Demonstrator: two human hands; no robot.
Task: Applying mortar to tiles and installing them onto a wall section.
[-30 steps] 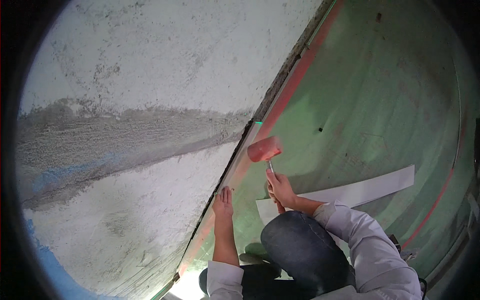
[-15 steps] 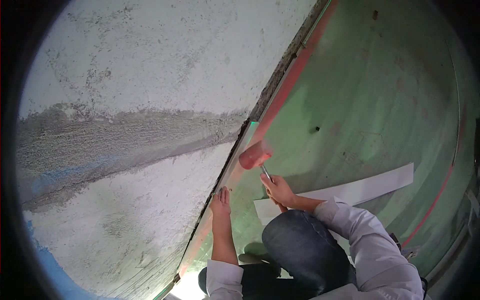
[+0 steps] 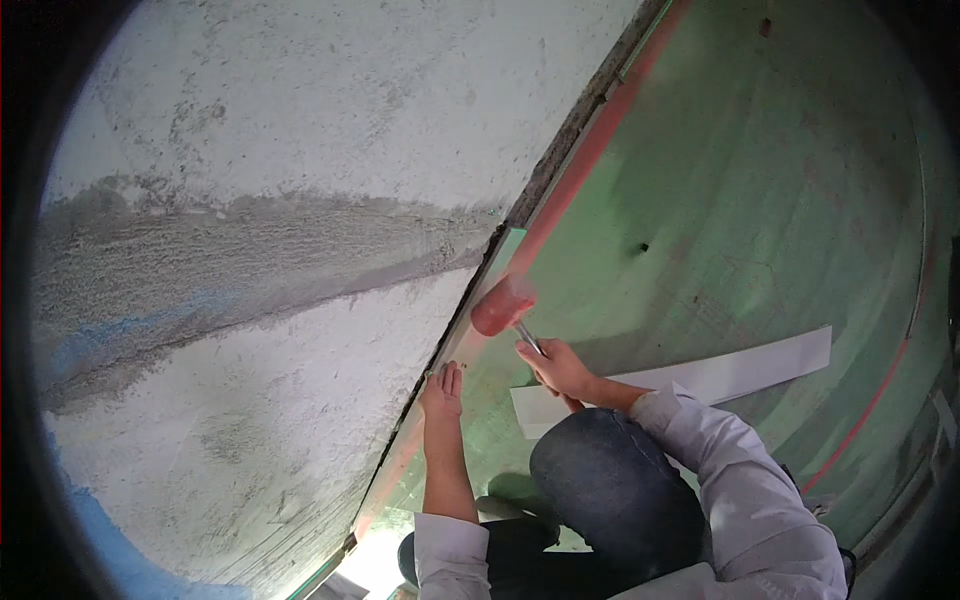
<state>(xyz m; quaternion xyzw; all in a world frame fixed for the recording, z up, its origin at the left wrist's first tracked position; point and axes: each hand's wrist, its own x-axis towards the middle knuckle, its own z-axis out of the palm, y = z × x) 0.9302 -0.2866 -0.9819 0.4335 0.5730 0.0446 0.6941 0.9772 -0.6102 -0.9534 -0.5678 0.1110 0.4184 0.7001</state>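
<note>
My right hand (image 3: 560, 370) is wrapped round the handle of a mallet with a reddish, barrel-shaped head (image 3: 503, 305). The mallet head is slightly blurred and over or against a pale strip (image 3: 508, 247) along the foot of the wall; whether they touch, I cannot tell. Nearer to me, my left hand (image 3: 441, 392) lies against that strip with its fingers stretched out. A dark gap runs between strip and wall. Behind my right forearm, a loose white board (image 3: 745, 368) lies at a slant on the green floor, partly hidden by my knee.
On the left rises a rough whitish wall (image 3: 250, 390) with a grey bare band and blue patches low down. A red band (image 3: 575, 180) follows the wall on the green floor (image 3: 720, 190). A small dark bit (image 3: 644, 247) lies there. My bent knee (image 3: 610, 470) is close below my right hand.
The mallet head has moved slightly left, toward the strip, with my right hand. My left hand stays at the strip. The whole view has shifted a little.
</note>
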